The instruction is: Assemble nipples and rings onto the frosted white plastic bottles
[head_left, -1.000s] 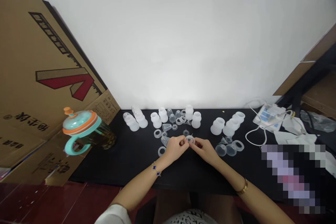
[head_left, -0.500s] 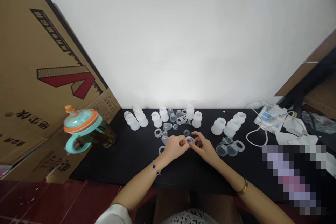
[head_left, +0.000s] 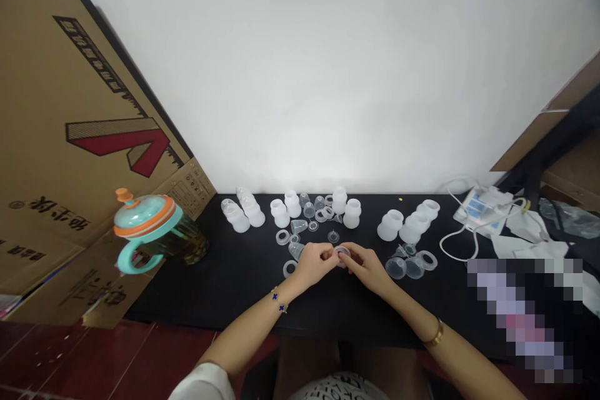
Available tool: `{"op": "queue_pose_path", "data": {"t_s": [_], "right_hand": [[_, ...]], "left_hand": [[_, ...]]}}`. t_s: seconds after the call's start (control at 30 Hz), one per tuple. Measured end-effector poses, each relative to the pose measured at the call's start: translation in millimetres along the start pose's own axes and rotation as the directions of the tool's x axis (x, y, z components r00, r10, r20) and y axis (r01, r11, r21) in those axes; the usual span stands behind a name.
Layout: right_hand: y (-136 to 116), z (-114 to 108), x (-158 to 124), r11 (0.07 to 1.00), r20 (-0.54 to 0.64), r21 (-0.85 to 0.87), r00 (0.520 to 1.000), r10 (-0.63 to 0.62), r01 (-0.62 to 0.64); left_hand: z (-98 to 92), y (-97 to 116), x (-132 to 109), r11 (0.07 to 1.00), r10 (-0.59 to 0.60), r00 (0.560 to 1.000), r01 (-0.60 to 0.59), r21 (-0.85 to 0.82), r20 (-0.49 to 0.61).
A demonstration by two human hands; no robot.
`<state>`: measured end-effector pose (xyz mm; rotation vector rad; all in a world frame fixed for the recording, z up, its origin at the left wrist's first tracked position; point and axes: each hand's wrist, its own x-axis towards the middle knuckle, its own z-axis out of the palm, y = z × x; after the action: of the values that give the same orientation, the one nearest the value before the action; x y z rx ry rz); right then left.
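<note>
Between my two hands is a clear bottle collar ring, held above the black table. My left hand pinches its left side with thumb and forefinger. The fingers of my right hand are closed on its right side, the thumb pressed toward the ring's middle. Whether a nipple sits inside the ring I cannot make out. Just beyond my fingers lies a small silicone nipple. Left of my left hand are another ring and a clear cap, partly hidden by that hand.
White bottles stand in groups: capped ones left, open ones in the middle, more right. Loose caps lie near these. A teal-lidded jug and cardboard box are left; a white cable is right.
My right fingers have closed in from a wider spread onto the ring. The ring has shifted slightly right and tilted. The bottles stay where they were.
</note>
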<state>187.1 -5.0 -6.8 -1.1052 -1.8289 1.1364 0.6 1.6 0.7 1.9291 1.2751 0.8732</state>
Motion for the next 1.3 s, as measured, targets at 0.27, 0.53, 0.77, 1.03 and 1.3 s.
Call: {"op": "queue_pose_path", "data": {"t_s": [0.27,0.53,0.77,1.03,1.3], "right_hand": [[-2,-1,-1,0.998,0.000,-0.060,1.000,-0.030,0.029],[-2,0,-1,0.995,0.000,-0.092,0.999,-0.042,0.042],[-1,-1,-1,0.991,-0.030,-0.124,0.998,-0.050,0.046],[9,0,2,0.999,-0.107,-0.040,0.994,0.003,-0.007],[6,0,2,0.998,-0.110,-0.058,0.994,-0.003,-0.003]], "left_hand": [[1.7,1,-1,0.992,-0.031,0.999,0.032,-0.126,0.007],[1.8,2,-1,0.996,-0.039,0.999,0.037,-0.077,-0.018],[2.7,2,-2,0.999,-0.043,0.999,0.043,0.011,-0.033],[3.5,1,-1,1.000,-0.011,0.996,0.012,0.011,-0.093],[3.5,-1,-1,0.977,-0.025,0.999,0.018,-0.215,-0.032]]}}
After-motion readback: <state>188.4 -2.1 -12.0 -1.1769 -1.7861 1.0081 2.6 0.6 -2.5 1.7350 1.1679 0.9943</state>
